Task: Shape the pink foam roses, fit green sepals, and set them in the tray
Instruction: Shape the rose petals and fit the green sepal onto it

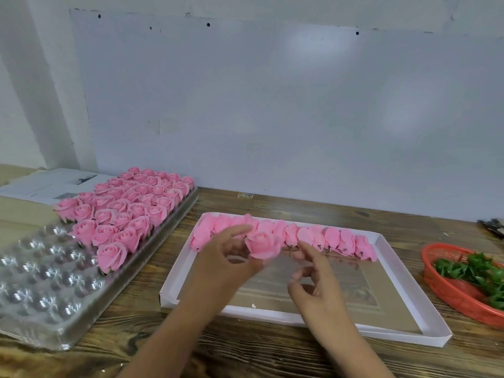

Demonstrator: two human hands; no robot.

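My left hand (231,257) holds a pink foam rose (263,245) from below, over the far part of the white tray (409,285). Just right of the rose is my right hand (313,279), fingers loosely curled, index finger stretched toward the flower, holding nothing. A row of pink roses (327,240) lies on its sides along the tray's far edge. Green sepals (474,271) are piled in a red basket (447,293) at the right.
A clear plastic blister tray (41,290) at the left holds several upright pink roses (128,208) in its far half; its near cups are bare. Papers lie behind it. Everything rests on a wooden table (245,350) against a white wall.
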